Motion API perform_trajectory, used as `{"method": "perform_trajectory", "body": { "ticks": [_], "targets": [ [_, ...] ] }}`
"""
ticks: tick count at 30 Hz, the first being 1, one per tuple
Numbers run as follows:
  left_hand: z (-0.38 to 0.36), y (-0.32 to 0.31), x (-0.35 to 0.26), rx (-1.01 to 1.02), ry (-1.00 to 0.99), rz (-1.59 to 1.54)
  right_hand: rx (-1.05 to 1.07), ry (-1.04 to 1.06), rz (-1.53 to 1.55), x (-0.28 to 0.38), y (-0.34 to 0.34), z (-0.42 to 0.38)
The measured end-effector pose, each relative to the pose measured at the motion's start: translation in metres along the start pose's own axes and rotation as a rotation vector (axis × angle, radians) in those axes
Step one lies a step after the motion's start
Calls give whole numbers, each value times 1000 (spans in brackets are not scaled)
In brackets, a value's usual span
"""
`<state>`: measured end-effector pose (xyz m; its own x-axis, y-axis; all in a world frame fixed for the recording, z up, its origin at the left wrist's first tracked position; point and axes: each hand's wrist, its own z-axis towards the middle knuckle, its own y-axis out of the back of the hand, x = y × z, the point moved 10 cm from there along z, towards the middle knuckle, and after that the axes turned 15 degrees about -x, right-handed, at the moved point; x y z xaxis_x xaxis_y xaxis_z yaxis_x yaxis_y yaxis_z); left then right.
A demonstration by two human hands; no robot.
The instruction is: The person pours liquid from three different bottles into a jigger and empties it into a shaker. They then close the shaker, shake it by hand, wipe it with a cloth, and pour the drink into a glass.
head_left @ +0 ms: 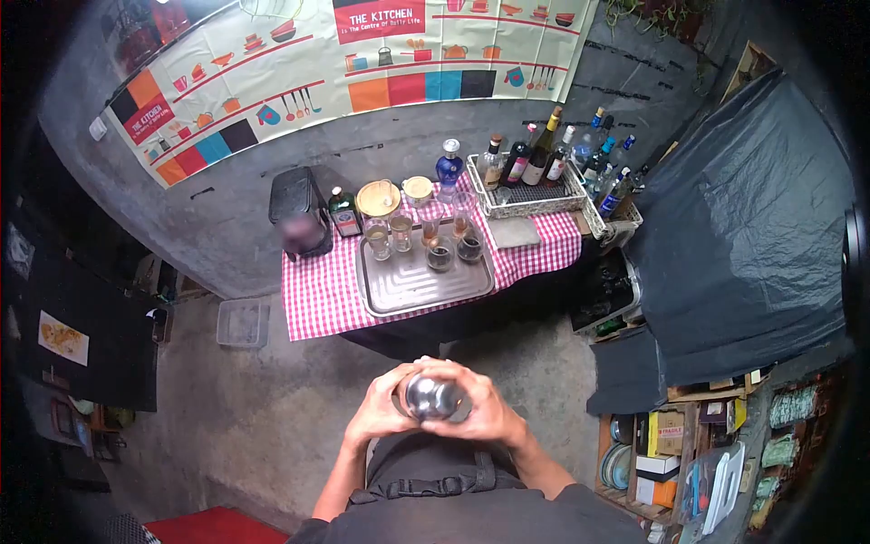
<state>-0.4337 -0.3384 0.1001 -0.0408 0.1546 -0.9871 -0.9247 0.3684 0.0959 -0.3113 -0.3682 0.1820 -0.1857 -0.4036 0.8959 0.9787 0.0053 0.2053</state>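
Observation:
A shiny metal cocktail shaker (431,397) is held close in front of my body, its rounded top facing up at the camera. My left hand (379,408) wraps round its left side and my right hand (483,408) grips it from the right, with the fingers of both hands meeting at the far side. Its lower part is hidden by the hands. Beyond it, a metal tray (426,295) rests on the table, and several glasses (401,234) stand on it, some with dark or amber contents.
A red-and-white checked cloth (317,304) covers the table. On it are a dark bin-like container (297,208), a green bottle (344,213), a blue bottle (449,168) and a white basket (535,208) of bottles. A clear plastic box (243,325) sits on the floor; shelves (666,453) stand at right.

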Motion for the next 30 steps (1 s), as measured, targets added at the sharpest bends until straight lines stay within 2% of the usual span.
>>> {"method": "perform_trajectory", "body": {
  "ticks": [2, 3, 5, 7, 8, 9, 11, 12, 13, 15, 16, 17, 18, 19, 20, 21, 23, 24, 25, 27, 29, 30],
  "targets": [
    [3, -8, 0, -33, 86, -105, -105, -65, 16, -18, 15, 10],
    [5, -18, 3, -35, 163, -201, -138, -181, 52, -23, 19, 14],
    [9, -34, -6, -70, 189, -355, -107, -133, -7, -8, 19, 23],
    [14, -35, -4, -50, 170, -368, -6, 100, -96, 8, 18, 20],
    [18, -32, -4, -44, 2, -122, 24, 124, -126, 12, 25, 17],
    [23, -34, -20, -50, -8, -20, 56, 145, -155, 14, 31, 13],
    [23, -31, -10, -102, 34, -35, -9, 5, 29, -11, 50, 14],
    [25, -35, -14, -114, 27, -18, -70, -91, 28, -25, 59, 17],
    [25, -43, -15, -116, 31, -19, -102, -261, 58, -35, 64, 20],
    [26, -63, -7, -118, 203, -331, -100, -303, 65, -47, 63, 24],
    [29, -70, -13, -94, 173, -284, -89, -183, 20, -32, 61, 27],
    [27, -72, 1, -91, 192, -364, -79, -60, -23, -18, 59, 29],
    [28, -69, -3, -106, 164, -391, 2, 83, -93, -7, 54, 27],
    [30, -66, -9, -118, 134, -418, 92, 94, -38, 0, 53, 22],
    [32, -63, -17, -89, 57, -224, 108, 103, -72, -2, 60, 18],
    [33, -63, -16, -95, 56, -223, 126, 110, -105, -3, 66, 14],
    [36, -58, -19, -181, 25, -81, 56, -9, 19, -22, 82, 20],
    [35, -61, -17, -194, 71, -59, 2, -57, 16, -29, 89, 25],
    [36, -67, -17, -195, 69, -59, -45, -200, 58, -39, 91, 28],
    [36, -79, -7, -218, 199, -286, 12, -288, 33, -43, 82, 30],
    [35, -77, -8, -197, 221, -423, 29, 118, -41, -8, 72, 31],
    [38, -71, -16, -171, 118, -319, 112, 121, -92, -2, 68, 25]
  ]
}}
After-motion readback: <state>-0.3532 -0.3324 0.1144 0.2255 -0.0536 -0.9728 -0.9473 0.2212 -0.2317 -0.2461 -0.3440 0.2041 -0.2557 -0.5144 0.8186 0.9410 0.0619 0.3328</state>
